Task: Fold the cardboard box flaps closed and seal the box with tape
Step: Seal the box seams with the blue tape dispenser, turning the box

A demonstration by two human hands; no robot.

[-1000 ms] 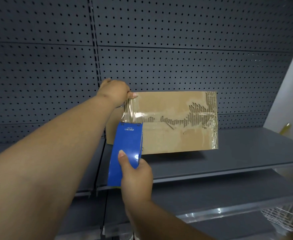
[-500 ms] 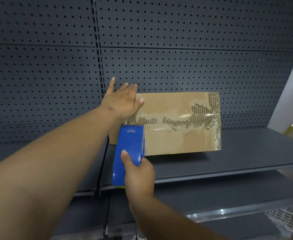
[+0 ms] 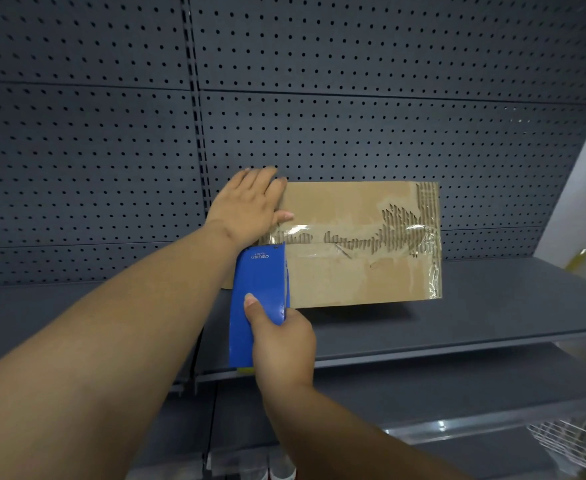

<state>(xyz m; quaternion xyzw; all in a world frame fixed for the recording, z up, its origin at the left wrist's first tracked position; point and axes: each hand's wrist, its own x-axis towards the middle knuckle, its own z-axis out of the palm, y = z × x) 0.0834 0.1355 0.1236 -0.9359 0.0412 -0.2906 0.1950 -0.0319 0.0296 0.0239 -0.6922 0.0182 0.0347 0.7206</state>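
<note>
Closest to us, the right hand (image 3: 282, 344) wraps its fingers and thumb around a blue tape holder (image 3: 258, 299) and holds it up so its top end touches the left end of the box (image 3: 350, 244). It is held this way, I think, so the sticky tape can be cut or pressed down right where the flaps meet. A little farther off, the left hand (image 3: 246, 206) lies flat with its fingers spread wide on the top left corner of the box. It looks like it is pushing the box and the tape end so nothing slides or lifts. The box is brown cardboard, lying on its side toward the back of the gray shelf (image 3: 492, 306), near the middle, with its closed flaps facing us. A shiny strip of tape (image 3: 319, 233) runs along the line between the flaps and wraps around the right end. The paper skin is torn off in spots there, so ridges show. Down at the low right corner is a bit of a wire basket (image 3: 575, 441). Farthest back is the dark wall full of little holes (image 3: 353, 116), just behind the box.
</note>
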